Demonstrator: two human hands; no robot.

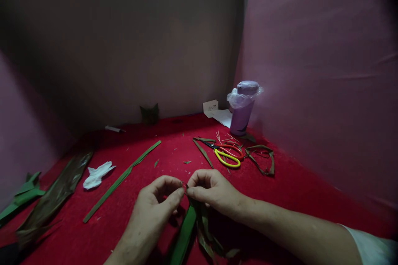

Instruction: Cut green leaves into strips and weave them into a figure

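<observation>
Low in the middle, both hands meet fingertip to fingertip above the red cloth. My right hand (214,190) pinches the top end of a green leaf strip (186,232), which hangs down towards me. Thumb and forefinger of my left hand (155,203) are pressed together close by; what lies between them is too small to tell. Brownish, withered leaf pieces (203,238) dangle beside the green strip under my right hand. Beyond the hands lie scissors (228,157) with one red and one yellow handle loop, their dark blades pointing left.
A long green strip (121,180) lies left, near a crumpled white tissue (98,175), a brown leaf-like sheet (59,194) and folded green leaves (23,198). A purple cup (241,116) with plastic wrap stands back right by white paper (222,116). Walls rise around the red cloth (174,155).
</observation>
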